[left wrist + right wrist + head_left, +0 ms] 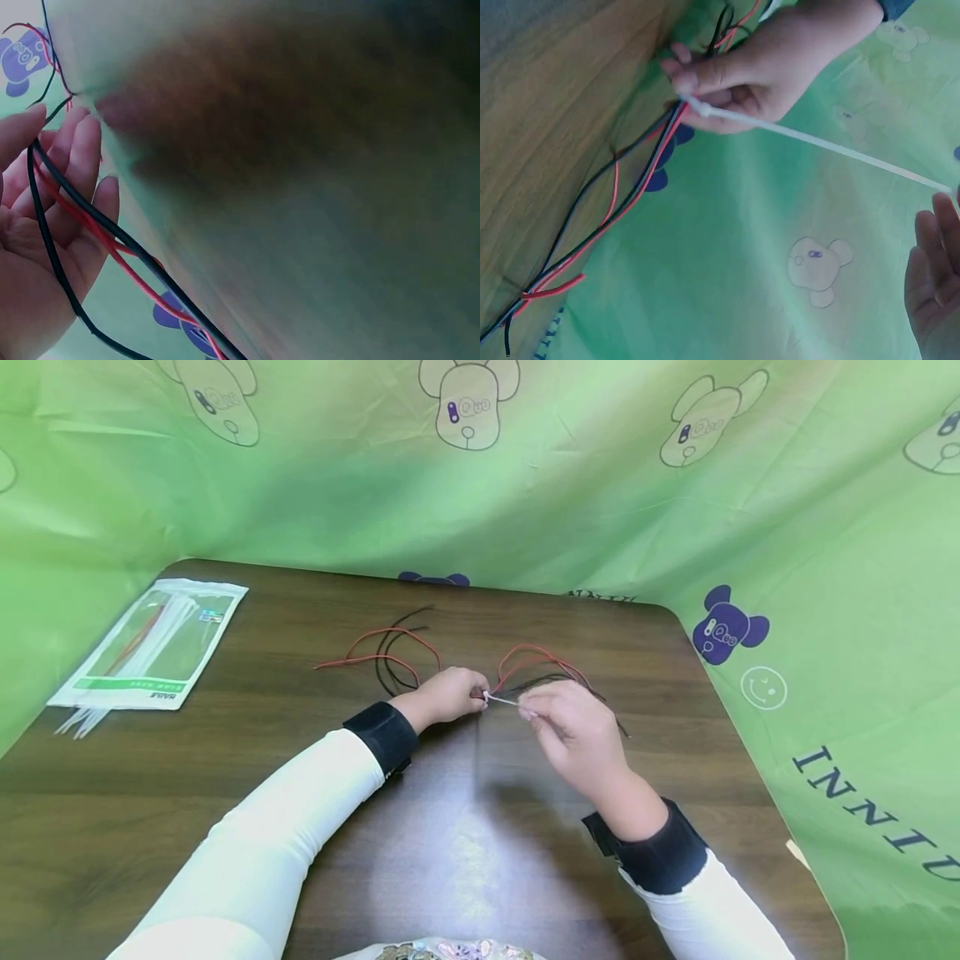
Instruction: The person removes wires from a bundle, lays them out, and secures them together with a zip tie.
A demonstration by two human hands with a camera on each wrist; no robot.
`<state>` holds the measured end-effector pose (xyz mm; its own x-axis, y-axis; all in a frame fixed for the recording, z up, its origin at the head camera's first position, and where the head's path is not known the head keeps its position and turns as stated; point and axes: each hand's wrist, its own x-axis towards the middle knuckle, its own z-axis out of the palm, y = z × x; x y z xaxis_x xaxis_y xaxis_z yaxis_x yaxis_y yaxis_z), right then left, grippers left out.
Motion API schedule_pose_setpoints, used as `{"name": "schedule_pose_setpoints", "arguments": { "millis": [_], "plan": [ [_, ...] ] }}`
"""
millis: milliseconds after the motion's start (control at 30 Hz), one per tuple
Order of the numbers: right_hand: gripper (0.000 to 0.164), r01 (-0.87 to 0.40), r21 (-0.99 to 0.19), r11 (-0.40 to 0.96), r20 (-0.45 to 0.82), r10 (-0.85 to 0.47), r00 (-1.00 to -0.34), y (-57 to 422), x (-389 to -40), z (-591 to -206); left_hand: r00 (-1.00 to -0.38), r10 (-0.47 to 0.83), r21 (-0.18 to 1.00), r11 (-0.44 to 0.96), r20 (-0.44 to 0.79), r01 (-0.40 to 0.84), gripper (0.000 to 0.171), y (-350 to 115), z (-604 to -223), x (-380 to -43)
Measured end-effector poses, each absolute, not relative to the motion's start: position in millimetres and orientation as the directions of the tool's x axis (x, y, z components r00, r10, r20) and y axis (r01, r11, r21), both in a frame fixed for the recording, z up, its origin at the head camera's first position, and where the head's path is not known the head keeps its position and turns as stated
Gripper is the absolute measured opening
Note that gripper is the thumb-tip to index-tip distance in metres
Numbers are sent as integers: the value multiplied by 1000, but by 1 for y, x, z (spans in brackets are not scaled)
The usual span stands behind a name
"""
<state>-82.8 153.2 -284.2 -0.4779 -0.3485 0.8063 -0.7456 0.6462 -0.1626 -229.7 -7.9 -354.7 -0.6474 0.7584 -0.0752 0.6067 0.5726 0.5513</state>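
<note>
My left hand [450,693] pinches a bundle of red wires [536,649] and black wires [384,652] near its middle, over the table. Loose wire ends fan out on both sides of that hand. A white cable tie [832,146] goes around the bundle, its small head [705,109] right at the left fingertips. Its tail runs straight across to my right hand [573,731], which pinches the far end. In the left wrist view, black and red wires pass between thumb and fingers; the tie is hidden there.
A clear bag [150,643] of white cable ties lies at the table's left, with several tie ends [90,720] poking out of its near edge. Green printed cloth [337,485] hangs behind and beside the brown wooden table [315,852].
</note>
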Motion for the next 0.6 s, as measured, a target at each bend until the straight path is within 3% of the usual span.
{"name": "schedule_pose_setpoints", "arguments": {
  "millis": [200, 433, 600],
  "plan": [
    [19, -760, -17, 650, 720, -519, -460, 147, -64, -295, -689, 723, 554, 595, -52, 582, 13, -11, -354, -236],
    [3, -780, 135, 612, 540, -705, -460, 142, -48, -313, -689, 723, 542, 599, -50, 589, 15, -14, -353, -239],
    [5, -772, 241, 588, 401, -785, -473, 138, -42, -330, -679, 733, 531, 593, -44, 606, 8, -14, -353, -238]
  ]
}}
